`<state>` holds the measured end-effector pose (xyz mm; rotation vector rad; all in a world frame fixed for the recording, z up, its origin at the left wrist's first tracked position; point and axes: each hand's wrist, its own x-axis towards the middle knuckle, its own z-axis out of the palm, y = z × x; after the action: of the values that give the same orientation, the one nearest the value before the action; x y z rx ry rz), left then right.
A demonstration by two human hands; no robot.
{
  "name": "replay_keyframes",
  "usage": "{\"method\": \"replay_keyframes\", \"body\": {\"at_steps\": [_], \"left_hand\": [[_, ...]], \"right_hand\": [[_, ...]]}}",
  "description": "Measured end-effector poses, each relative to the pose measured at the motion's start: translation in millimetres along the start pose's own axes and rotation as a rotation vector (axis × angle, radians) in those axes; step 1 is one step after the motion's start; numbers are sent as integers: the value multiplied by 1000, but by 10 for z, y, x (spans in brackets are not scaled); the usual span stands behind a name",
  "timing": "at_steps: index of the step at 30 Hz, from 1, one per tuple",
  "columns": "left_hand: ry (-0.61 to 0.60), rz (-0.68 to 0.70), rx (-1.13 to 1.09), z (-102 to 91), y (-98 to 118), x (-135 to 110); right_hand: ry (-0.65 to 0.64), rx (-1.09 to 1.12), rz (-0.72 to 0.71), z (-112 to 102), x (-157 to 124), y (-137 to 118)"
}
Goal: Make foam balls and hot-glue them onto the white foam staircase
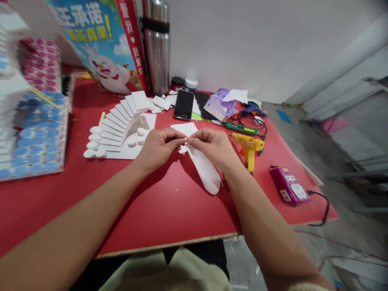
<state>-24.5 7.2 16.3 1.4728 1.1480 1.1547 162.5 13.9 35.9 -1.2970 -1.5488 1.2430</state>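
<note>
Pinching the far, narrow end of a white strip (206, 173), the left hand (159, 147) and right hand (216, 145) meet above the table (169, 210); the strip's long axis slants rightward toward the near edge, closer to the right hand.
</note>
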Motion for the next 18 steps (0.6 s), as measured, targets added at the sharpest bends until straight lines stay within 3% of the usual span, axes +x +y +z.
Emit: {"method": "replay_keyframes", "body": {"at_steps": [3, 6, 8, 13, 18], "left_hand": [[-8, 33, -5, -18, 26, 14], [-53, 74, -37, -28, 58, 9], [-78, 114, -46, -27, 67, -3], [-41, 185, 36, -19, 44, -15], [-43, 255, 148, -15, -6, -5]], "right_hand": [[-115, 213, 200, -150, 38, -33], [-118, 326, 318, -228, 94, 3], [-151, 409, 341, -202, 112, 39], [-421, 677, 448, -32, 77, 40], [-417, 675, 424, 5, 45, 26]]}}
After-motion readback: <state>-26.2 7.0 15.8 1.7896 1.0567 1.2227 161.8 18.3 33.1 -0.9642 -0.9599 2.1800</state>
